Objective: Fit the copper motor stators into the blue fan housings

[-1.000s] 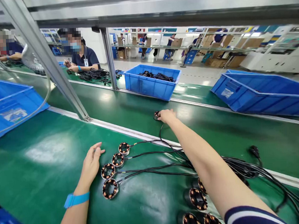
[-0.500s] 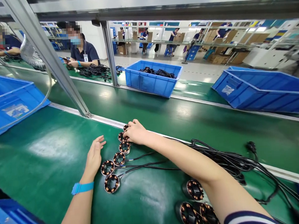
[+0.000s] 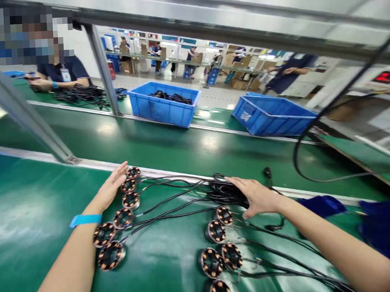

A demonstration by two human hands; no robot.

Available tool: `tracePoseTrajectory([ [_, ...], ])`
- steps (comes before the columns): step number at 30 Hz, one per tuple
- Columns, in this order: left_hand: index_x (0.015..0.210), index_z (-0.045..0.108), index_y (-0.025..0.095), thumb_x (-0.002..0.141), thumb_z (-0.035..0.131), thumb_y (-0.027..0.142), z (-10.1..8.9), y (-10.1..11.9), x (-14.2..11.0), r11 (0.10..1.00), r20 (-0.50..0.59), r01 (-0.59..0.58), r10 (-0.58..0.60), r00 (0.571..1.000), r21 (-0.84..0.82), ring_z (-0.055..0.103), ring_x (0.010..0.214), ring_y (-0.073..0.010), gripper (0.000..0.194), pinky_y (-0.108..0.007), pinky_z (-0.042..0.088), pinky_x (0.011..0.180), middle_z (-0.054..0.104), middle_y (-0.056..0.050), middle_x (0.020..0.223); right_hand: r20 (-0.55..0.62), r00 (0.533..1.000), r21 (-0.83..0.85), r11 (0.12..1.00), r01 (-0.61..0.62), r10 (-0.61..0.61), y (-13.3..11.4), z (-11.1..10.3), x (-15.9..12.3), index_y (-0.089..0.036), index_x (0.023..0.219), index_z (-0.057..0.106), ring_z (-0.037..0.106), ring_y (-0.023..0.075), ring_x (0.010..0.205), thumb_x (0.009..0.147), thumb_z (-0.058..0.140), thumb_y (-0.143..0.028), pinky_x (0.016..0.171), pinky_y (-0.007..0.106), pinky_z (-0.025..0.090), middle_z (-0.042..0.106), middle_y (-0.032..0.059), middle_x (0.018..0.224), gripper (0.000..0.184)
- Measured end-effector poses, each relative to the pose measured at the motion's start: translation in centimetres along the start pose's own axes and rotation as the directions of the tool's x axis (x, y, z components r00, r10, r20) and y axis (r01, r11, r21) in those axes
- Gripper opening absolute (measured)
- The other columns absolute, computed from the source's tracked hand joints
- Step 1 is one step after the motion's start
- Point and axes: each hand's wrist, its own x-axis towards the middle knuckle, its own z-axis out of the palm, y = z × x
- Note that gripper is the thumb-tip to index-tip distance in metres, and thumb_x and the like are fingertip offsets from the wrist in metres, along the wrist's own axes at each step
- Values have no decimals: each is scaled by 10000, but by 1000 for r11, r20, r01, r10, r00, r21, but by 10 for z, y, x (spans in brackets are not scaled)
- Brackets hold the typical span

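Observation:
My left hand (image 3: 109,189) lies open and flat on the green bench mat, its fingertips against the left side of a curved row of several ring-shaped copper-wound coils (image 3: 124,217) with black leads. My right hand (image 3: 257,196) rests open, palm down, on the bundle of black cables (image 3: 224,191) where the leads gather. A second group of several coils (image 3: 217,240) lies just below and left of that hand. A blue band is on my left wrist (image 3: 85,219).
A green conveyor belt (image 3: 169,147) runs behind the bench, past a metal rail. Two blue bins (image 3: 163,105) (image 3: 272,116) stand beyond it, one holding cables. A slanted metal post (image 3: 23,115) is at left. A seated person works with cables at far left; others stand farther back.
My right hand left the coil row and moved right onto the cable bundle. The left hand slid up against the row. The camera turned right.

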Motion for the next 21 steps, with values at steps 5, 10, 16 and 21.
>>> tracePoseTrajectory([
  [5, 1417, 534, 365, 717, 717, 774, 6, 4, 6, 978, 124, -13, -13, 992, 206, 288, 1519, -300, 831, -484, 121, 1291, 395, 48, 1603, -82, 996, -91, 994, -54, 46, -6, 5, 1, -132, 1618, 221, 637, 368, 1113, 701, 769, -324, 935, 446, 486, 647, 209, 1265, 1085],
  [10, 1422, 494, 413, 754, 667, 794, 14, 3, 5, 946, 127, -48, 8, 992, 319, 275, 1523, -288, 789, -543, 124, 1285, 387, 69, 1599, -81, 993, -105, 990, -90, 82, 0, -18, -17, -158, 1528, 391, 695, 363, 961, 647, 782, -321, 796, 392, 504, 718, 168, 1116, 977],
  [16, 1442, 506, 265, 815, 617, 745, 61, 12, 6, 933, 151, -145, 99, 984, 331, 367, 1477, -298, 797, -479, 219, 1272, 435, -57, 1571, -328, 943, -243, 960, -143, 58, 42, -22, -64, -157, 1543, 375, 669, 358, 1063, 707, 753, -255, 898, 471, 501, 692, 161, 1191, 923],
  [21, 1437, 490, 248, 947, 505, 633, 58, 34, -16, 914, 3, -205, 218, 976, 351, 485, 1380, -235, 623, -388, 399, 1163, 518, -82, 1483, -508, 824, -157, 968, 197, -250, 12, -13, -48, -238, 1368, 588, 633, 312, 1159, 887, 748, -358, 976, 486, 487, 650, 111, 1316, 521],
])
